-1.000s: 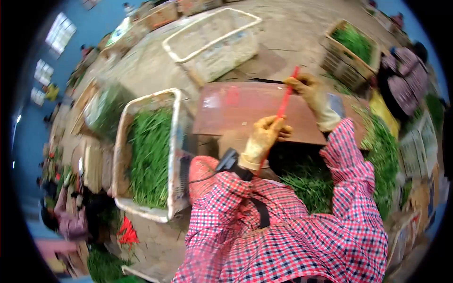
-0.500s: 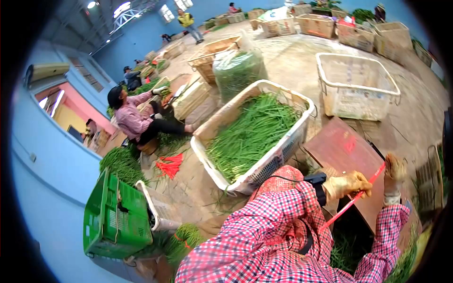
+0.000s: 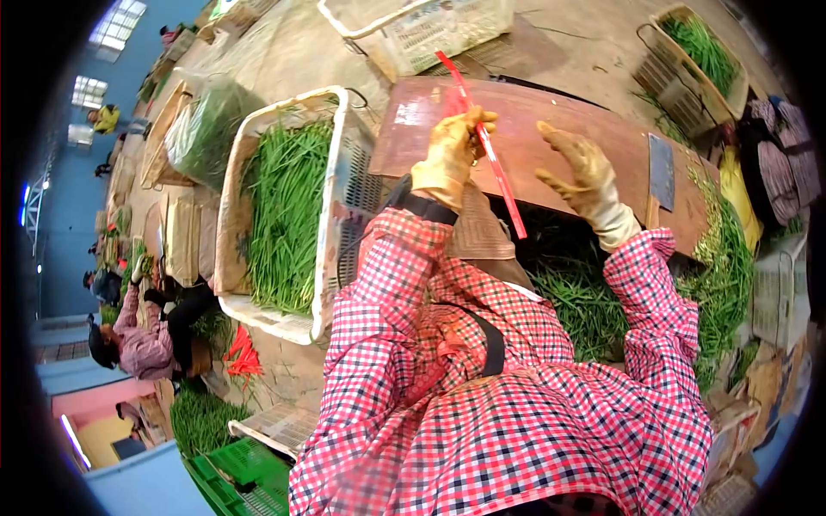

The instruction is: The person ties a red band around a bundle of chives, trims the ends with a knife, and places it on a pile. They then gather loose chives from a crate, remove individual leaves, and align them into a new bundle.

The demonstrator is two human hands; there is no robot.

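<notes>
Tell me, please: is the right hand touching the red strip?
Apart. The head view shows the brown board between the open right hand and the red strip, which the left hand grips.

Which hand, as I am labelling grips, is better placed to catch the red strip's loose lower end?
Probably the right. The right hand is open and empty beside the red strip, while the left hand is shut on its upper part.

The left hand (image 3: 447, 159) and right hand (image 3: 585, 172) wear 2 matt, stained yellowish gloves. The thin red plastic strip (image 3: 492, 163) looks smooth and slightly glossy. The flat brown board desk (image 3: 559, 120) has a worn sheen. The white latticed plastic basket (image 3: 340, 198) is scuffed, and the red-checked cloth shirt (image 3: 516, 413) is matt.
</notes>
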